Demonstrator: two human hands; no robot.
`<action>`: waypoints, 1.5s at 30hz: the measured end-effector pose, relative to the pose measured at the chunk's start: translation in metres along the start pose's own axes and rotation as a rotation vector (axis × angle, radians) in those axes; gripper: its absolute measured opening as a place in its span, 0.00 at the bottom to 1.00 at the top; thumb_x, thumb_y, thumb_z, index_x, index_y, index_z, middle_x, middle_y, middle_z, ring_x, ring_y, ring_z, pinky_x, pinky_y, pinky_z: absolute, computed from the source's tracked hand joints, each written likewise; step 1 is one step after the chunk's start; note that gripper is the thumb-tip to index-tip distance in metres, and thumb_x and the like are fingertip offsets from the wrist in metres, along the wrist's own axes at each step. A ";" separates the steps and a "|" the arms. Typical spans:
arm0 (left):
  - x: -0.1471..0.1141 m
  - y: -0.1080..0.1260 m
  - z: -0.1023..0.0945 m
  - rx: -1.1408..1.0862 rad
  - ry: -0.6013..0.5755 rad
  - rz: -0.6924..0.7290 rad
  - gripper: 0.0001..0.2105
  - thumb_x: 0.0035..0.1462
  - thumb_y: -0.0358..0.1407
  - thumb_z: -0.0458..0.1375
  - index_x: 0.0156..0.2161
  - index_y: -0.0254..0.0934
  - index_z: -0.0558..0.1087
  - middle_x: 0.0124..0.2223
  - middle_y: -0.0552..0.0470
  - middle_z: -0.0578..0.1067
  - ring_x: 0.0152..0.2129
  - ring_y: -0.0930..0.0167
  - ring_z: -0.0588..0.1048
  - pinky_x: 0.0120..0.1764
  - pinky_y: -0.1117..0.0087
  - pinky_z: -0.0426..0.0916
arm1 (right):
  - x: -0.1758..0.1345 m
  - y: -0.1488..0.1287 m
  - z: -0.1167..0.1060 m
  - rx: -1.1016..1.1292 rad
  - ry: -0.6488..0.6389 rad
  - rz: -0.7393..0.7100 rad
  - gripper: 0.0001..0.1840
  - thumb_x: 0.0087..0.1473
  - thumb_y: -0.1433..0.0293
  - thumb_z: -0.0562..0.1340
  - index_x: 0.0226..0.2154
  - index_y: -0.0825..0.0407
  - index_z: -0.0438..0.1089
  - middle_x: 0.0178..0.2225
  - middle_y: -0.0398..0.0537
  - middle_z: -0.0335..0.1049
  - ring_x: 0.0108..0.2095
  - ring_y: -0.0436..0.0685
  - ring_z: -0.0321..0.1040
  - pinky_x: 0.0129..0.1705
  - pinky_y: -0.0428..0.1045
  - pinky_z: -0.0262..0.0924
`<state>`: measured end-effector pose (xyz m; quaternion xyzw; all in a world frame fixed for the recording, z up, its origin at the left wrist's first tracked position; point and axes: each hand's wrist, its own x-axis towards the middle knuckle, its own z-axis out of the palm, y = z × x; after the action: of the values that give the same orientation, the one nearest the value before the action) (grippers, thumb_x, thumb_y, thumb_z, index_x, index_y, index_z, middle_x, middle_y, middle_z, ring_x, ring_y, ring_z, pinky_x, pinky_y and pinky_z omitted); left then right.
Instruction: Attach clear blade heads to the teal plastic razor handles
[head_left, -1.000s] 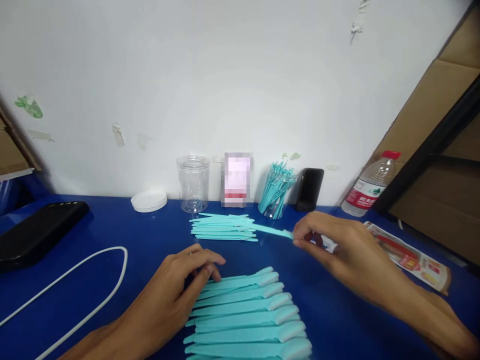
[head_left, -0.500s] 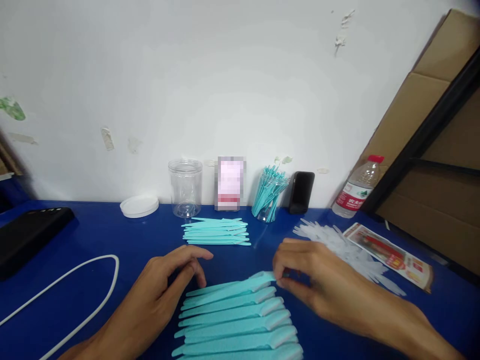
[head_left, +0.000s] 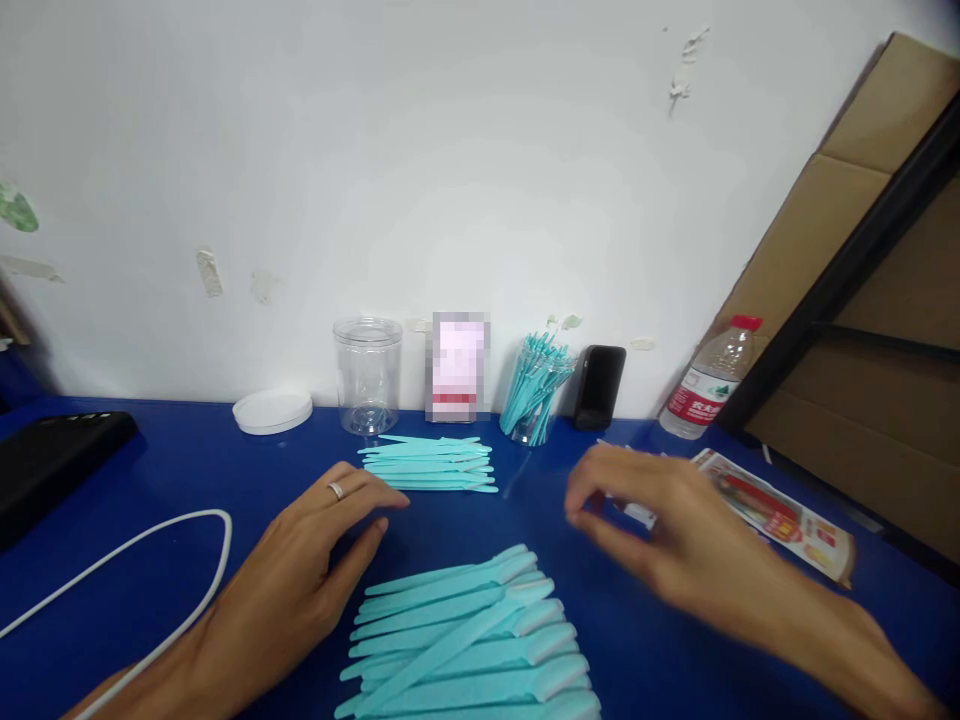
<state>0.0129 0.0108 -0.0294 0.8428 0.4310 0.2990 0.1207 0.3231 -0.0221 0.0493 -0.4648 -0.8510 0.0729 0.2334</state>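
Note:
Several teal eyebrow razors (head_left: pixel 465 655) lie in an overlapping row on the blue table, their wider blade ends to the right; one rests slantwise across the others. My left hand (head_left: pixel 319 570) hovers at the row's upper left, thumb and fingers apart, holding nothing. A ring shows on one finger. To the right of the razors, my right hand (head_left: pixel 660 530) is raised with thumb and forefinger brought together at the tips; anything between them cannot be made out. It covers most of a heap of translucent white strips (head_left: pixel 637 512).
More teal sticks (head_left: pixel 427 465) lie farther back. Along the wall stand a white lid (head_left: pixel 272 412), a clear jar (head_left: pixel 367 375), a blurred screen (head_left: pixel 457 368), a jar of teal sticks (head_left: pixel 536 390), a black phone-like object (head_left: pixel 600 388) and a bottle (head_left: pixel 709 385). A white cable (head_left: pixel 225 540) curves at left.
My right hand has let go of the razor end and moved right, over the white strips. One razor now lies slantwise on the row. My left hand has drawn back slightly left.

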 end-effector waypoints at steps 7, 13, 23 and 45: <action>0.001 -0.030 0.008 0.301 -0.026 0.127 0.16 0.69 0.40 0.50 0.58 0.51 0.71 0.59 0.54 0.74 0.59 0.57 0.65 0.56 0.51 0.64 | 0.007 0.063 -0.024 -0.343 0.108 0.397 0.07 0.56 0.69 0.61 0.30 0.50 0.76 0.27 0.48 0.76 0.28 0.57 0.71 0.27 0.48 0.56; 0.003 -0.026 0.005 0.287 0.058 0.160 0.14 0.67 0.38 0.52 0.55 0.48 0.73 0.48 0.51 0.80 0.50 0.59 0.71 0.48 0.58 0.68 | 0.004 0.087 0.005 -0.477 -0.245 0.406 0.09 0.55 0.70 0.64 0.39 0.48 0.78 0.34 0.52 0.78 0.34 0.63 0.75 0.30 0.49 0.52; 0.003 -0.024 0.004 0.348 0.002 0.159 0.17 0.69 0.34 0.50 0.60 0.48 0.68 0.56 0.51 0.75 0.54 0.60 0.68 0.52 0.57 0.66 | 0.006 0.058 0.037 -0.491 -0.195 0.213 0.11 0.59 0.77 0.55 0.32 0.53 0.73 0.35 0.54 0.75 0.33 0.60 0.72 0.30 0.50 0.51; -0.002 0.009 -0.005 0.045 0.114 -0.117 0.16 0.72 0.42 0.39 0.35 0.42 0.62 0.26 0.60 0.63 0.22 0.71 0.64 0.27 0.72 0.63 | 0.015 0.032 0.038 0.563 0.034 0.429 0.12 0.60 0.58 0.59 0.32 0.50 0.66 0.23 0.40 0.63 0.23 0.52 0.60 0.21 0.46 0.54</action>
<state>0.0154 0.0035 -0.0220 0.8003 0.4924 0.3290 0.0942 0.3225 0.0117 0.0100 -0.5516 -0.6767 0.3441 0.3456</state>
